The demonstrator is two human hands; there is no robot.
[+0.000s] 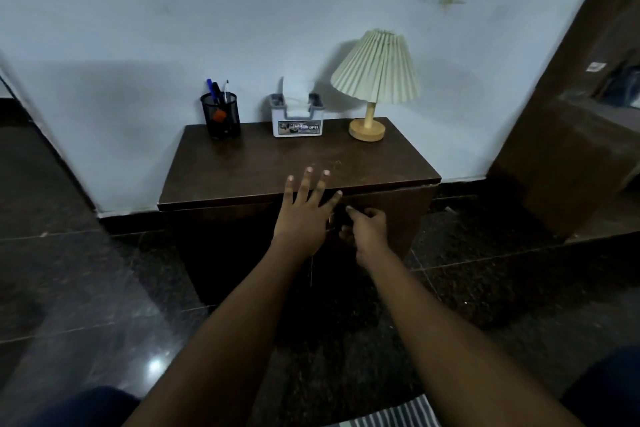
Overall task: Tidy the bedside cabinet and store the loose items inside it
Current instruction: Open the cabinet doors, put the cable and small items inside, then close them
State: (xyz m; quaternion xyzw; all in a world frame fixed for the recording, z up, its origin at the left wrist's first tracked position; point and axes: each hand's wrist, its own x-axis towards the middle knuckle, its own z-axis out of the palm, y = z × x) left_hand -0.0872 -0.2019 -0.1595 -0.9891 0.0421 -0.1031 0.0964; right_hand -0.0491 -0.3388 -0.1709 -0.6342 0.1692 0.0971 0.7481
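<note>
— Where is free surface seen on the dark brown wooden cabinet top [242,166]?
— The middle and front are left bare. The back edge is taken up by a black mesh pen holder [221,116], a white plastic tissue box [298,123] and a cream pleated-shade table lamp [375,76], with gaps between them.
— And the cabinet front?
— Its upper middle is blocked by the left hand [304,215], spread over the top's front edge, and the right hand [367,229] just beside it. Dark floor [104,270] is left open on both sides.
</note>
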